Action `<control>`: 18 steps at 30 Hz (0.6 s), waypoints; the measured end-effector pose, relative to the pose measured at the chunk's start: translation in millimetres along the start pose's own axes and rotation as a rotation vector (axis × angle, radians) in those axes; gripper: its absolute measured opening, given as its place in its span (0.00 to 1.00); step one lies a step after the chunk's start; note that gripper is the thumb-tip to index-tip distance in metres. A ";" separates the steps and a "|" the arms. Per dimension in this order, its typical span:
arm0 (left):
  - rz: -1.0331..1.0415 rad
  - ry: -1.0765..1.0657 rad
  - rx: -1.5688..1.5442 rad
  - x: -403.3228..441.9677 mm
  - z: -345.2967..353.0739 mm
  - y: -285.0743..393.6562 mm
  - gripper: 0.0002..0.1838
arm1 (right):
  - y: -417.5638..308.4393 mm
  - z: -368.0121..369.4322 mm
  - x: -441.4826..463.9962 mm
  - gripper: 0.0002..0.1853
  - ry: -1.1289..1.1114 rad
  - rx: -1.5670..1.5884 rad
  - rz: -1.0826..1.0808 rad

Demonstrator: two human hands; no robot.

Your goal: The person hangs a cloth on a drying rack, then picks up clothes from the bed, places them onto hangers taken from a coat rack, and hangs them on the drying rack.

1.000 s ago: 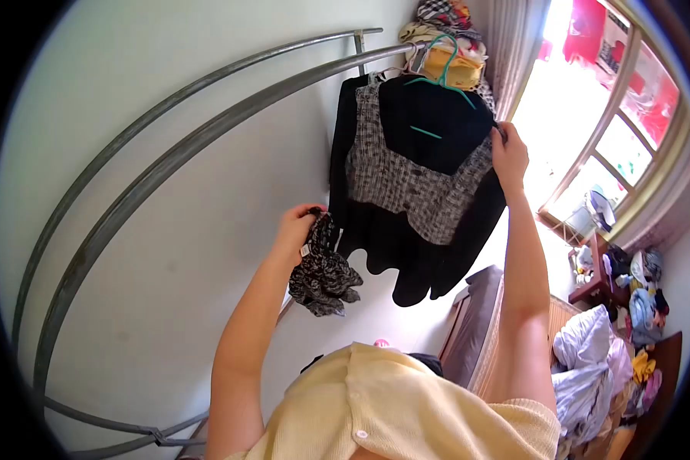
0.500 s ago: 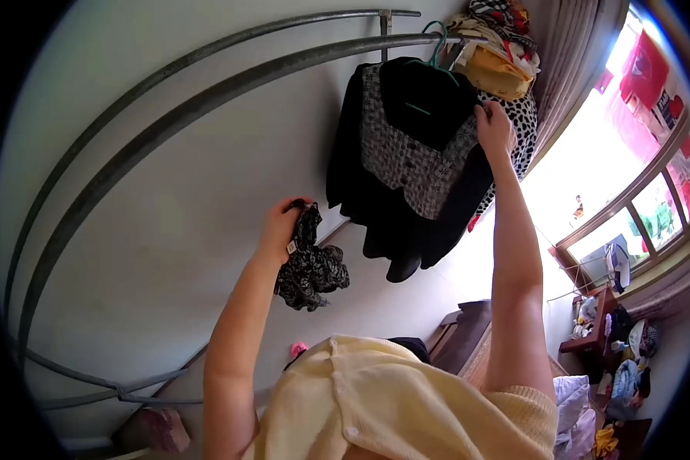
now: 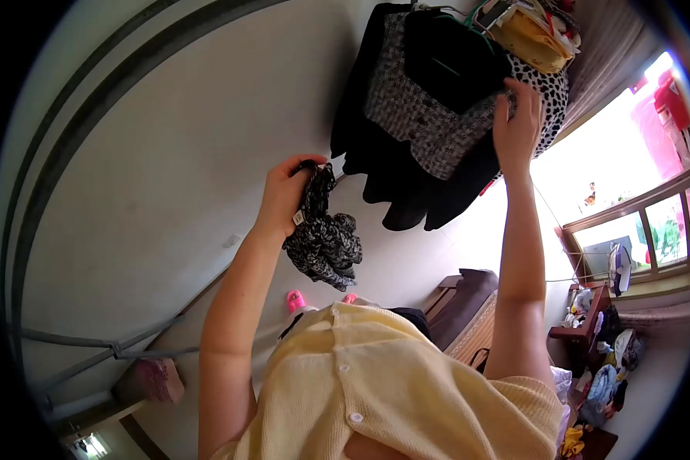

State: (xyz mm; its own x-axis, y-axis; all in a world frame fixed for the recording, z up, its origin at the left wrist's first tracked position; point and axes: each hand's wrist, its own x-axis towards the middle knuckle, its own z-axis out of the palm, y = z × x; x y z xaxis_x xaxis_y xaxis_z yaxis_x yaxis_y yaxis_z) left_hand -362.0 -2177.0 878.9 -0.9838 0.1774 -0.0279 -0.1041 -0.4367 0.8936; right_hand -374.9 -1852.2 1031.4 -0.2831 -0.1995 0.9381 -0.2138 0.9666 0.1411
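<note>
My left hand (image 3: 284, 195) is closed around a crumpled black-and-white patterned garment (image 3: 326, 241), which dangles below my fingers with a small white tag near my wrist. In front of me hangs a black jacket with a grey tweed front (image 3: 418, 107), on a green hanger (image 3: 468, 27). Beside its right edge is my right hand (image 3: 520, 130), thumb and fingers apart with nothing gripped. Whether its fingertips still brush the cloth I cannot tell. Behind that hand shows a black-and-white spotted garment (image 3: 552, 88).
A curved metal rail (image 3: 123, 77) runs along the wall at left. More clothes with a yellow piece (image 3: 533, 38) hang at the top right. A brown bench (image 3: 468, 310) stands low at right, near a cluttered table (image 3: 590, 326) by the window (image 3: 644, 238).
My right hand has let go of the jacket's edge and its fingers have parted. The view has tilted downward, so the pink shoes now show. My left hand keeps the patterned garment.
</note>
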 end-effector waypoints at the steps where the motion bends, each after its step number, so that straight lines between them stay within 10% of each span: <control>1: -0.010 0.003 -0.002 -3.7 -0.3 -1.6 0.12 | -11.9 -2.6 -5.5 0.08 0.005 0.153 -0.035; 7: 0.014 0.179 0.023 -57.1 -11.9 12.0 0.15 | -106.8 -73.8 27.5 0.06 -0.239 1.263 0.277; 10: 0.111 0.253 -0.022 -81.2 -30.9 13.9 0.15 | -100.7 -94.4 76.2 0.12 -0.500 1.466 -0.249; 18: 0.436 0.566 -0.070 -203.2 -95.0 32.2 0.17 | -159.6 -147.9 103.5 0.09 -1.262 2.205 -0.280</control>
State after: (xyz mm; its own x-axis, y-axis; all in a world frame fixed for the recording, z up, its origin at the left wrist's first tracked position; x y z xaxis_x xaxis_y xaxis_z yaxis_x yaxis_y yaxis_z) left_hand -179.4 -2310.9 870.7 -0.8609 -0.5025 0.0798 0.3249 -0.4223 0.8462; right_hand -231.8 -2003.3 1152.7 -0.0634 -0.9353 0.3482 -0.2517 -0.3226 -0.9125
